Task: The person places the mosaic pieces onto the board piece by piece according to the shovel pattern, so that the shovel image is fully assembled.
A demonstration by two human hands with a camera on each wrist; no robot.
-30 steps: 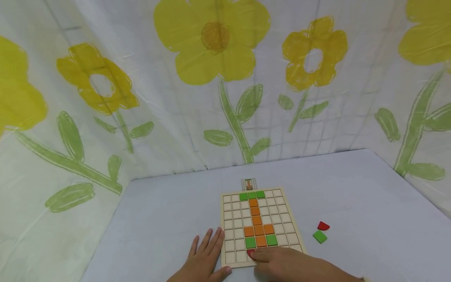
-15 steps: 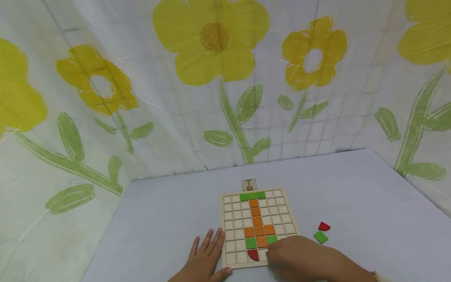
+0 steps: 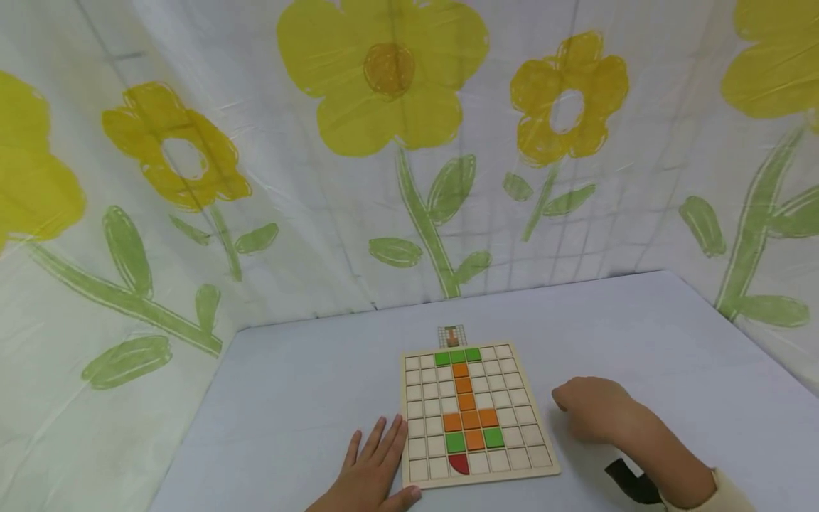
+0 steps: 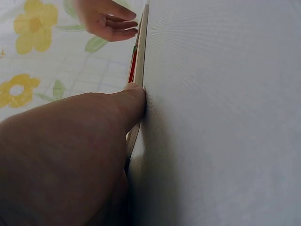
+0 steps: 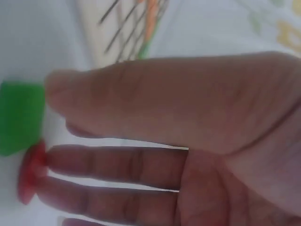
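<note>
A square wooden grid board point(image 3: 418, 469) lies on the table. Orange tiles point(image 3: 468, 419) form a stem and crossbar, with green tiles point(image 3: 455, 442) at top and lower down. One red quarter-round piece point(image 3: 459, 464) sits in the nearest row. My left hand point(image 3: 371, 469) rests with fingers spread along the board's left side, thumb at its near edge. To the right of the board, my right hand point(image 3: 595, 409) is over the loose pieces, which it hides in the head view. The right wrist view has a green tile point(image 5: 21, 117) by the thumb tip and a red piece point(image 5: 32, 174) at extended fingertips.
A small pattern card point(image 3: 452, 336) lies just beyond the board's far edge. Behind the white table point(image 3: 307, 384) hangs a curtain point(image 3: 307, 213) printed with yellow flowers. A dark curved band point(image 3: 633, 487) shows under my right wrist.
My right hand has left the red quarter-round in the board's nearest row and moved right to the loose red and green pieces. The left hand stays in place.
</note>
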